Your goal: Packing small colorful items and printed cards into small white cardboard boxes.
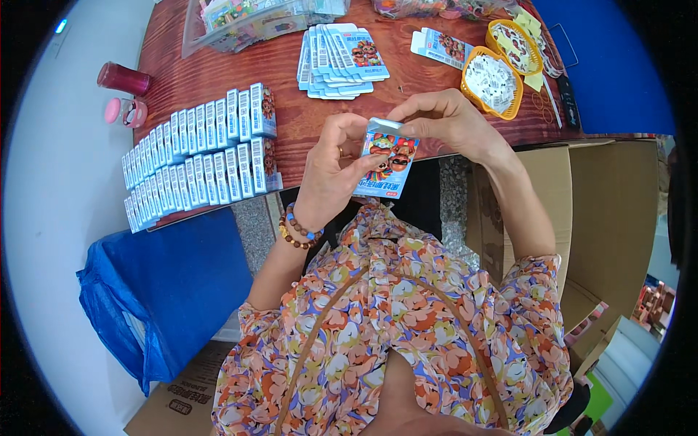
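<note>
Light-blue printed cardboard box [390,166] grasped by fingers of the left hand [329,168]; fingers of the right hand [456,127] touch its far-end flap, pinch unclear. On tabletop [254,69] beyond fingers: stacked flat cartons [338,62]. Left of fingers: box rows [200,176]. Ahead-right: yellow basket [518,100].

Gap between box rows [202,174] and flat cartons [338,62] — baskets [476,102] block right; beyond the tub [218,41], unclear.
</note>
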A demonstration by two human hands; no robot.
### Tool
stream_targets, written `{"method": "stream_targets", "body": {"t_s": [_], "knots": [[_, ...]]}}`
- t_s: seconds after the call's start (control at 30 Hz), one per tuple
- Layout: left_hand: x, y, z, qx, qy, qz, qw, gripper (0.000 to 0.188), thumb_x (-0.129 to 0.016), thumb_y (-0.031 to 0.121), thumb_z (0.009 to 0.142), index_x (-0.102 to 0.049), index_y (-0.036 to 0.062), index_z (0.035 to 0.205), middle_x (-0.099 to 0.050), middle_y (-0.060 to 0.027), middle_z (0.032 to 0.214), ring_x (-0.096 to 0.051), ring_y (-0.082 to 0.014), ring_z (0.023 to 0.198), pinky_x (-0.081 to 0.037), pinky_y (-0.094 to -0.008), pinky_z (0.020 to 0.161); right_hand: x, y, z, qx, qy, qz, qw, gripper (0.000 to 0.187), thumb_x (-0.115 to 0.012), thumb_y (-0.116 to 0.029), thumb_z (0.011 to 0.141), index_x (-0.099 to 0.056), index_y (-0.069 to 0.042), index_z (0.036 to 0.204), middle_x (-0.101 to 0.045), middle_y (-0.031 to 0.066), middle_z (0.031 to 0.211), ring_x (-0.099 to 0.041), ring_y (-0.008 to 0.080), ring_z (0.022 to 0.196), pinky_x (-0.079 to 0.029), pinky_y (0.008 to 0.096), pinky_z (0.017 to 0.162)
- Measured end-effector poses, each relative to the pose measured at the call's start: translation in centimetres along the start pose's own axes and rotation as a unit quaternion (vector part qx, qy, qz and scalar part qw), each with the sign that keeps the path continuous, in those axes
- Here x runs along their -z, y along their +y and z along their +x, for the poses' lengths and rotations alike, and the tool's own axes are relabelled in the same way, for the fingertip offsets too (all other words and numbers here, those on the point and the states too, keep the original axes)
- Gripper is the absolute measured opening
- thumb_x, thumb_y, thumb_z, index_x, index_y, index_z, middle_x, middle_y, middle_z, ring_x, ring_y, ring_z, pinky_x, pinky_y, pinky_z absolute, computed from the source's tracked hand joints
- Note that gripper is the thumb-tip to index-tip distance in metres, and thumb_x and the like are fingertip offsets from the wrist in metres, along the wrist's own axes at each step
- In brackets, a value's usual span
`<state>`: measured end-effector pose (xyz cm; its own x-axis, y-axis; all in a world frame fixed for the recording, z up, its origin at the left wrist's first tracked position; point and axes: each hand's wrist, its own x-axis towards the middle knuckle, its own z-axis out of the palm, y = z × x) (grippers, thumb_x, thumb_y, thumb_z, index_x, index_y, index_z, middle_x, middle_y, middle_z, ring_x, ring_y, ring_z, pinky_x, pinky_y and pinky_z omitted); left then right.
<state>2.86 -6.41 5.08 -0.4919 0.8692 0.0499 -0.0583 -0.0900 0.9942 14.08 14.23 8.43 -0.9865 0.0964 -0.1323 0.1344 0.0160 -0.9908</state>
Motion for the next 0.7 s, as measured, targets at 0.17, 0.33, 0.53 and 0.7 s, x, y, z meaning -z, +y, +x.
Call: {"method": "stream_targets", "body": {"t_s": [0.17, 0.33, 0.53, 0.7], "knots": [[-0.2, -0.4, -0.1, 0.001, 0.015, 0.011, 1.000, 0.047, -0.070, 0.000, 0.088, -0.041, 0.0059, 0.125, -0.065, -0.0110, 0.109, -0.067, -0.0145, 0.093, -0.055, -0.0290, 0.077, -0.9, -0.2, -0.3, 0.000, 0.040, -0.055, 0.998, 0.021, -0.065, 0.001, 0.090, -0.074, -0.002, 0.110, -0.074, 0.0048, 0.099, -0.067, 0.0091, 0.093, -0.054, 0.0249, 0.086], [-0.7, -0.7, 0.1, 0.001, 0.046, 0.009, 0.999, 0.049, -0.072, 0.001, 0.087, -0.040, 0.0059, 0.124, -0.067, -0.0122, 0.107, -0.068, -0.0160, 0.093, -0.055, -0.0301, 0.076, -2.2, -0.1, -0.5, 0.045, 0.113, -0.172, 0.978, 0.021, -0.066, -0.002, 0.092, -0.075, -0.004, 0.111, -0.075, 0.0045, 0.094, -0.067, 0.0072, 0.084, -0.057, 0.0244, 0.077], [-1.0, -0.8, 0.0, 0.004, 0.060, 0.063, 0.996, 0.050, -0.074, 0.003, 0.086, -0.041, 0.0050, 0.124, -0.068, -0.0121, 0.103, -0.069, -0.0172, 0.091, -0.056, -0.0307, 0.075, -3.1, -0.9, -0.9, 0.057, 0.150, -0.241, 0.957, 0.020, -0.067, -0.008, 0.092, -0.074, -0.004, 0.111, -0.076, 0.0041, 0.086, -0.064, 0.0042, 0.070, -0.056, 0.0227, 0.059], [-1.2, -1.4, -0.4, 0.016, 0.073, 0.070, 0.995, 0.052, -0.075, 0.004, 0.085, -0.042, 0.0044, 0.125, -0.068, -0.0120, 0.101, -0.069, -0.0178, 0.089, -0.056, -0.0309, 0.074, -3.2, -1.0, -0.8, 0.083, 0.123, -0.316, 0.937, 0.020, -0.066, -0.005, 0.090, -0.073, -0.001, 0.108, -0.076, 0.0110, 0.087, -0.070, 0.0100, 0.074, -0.057, 0.0272, 0.063]]}}
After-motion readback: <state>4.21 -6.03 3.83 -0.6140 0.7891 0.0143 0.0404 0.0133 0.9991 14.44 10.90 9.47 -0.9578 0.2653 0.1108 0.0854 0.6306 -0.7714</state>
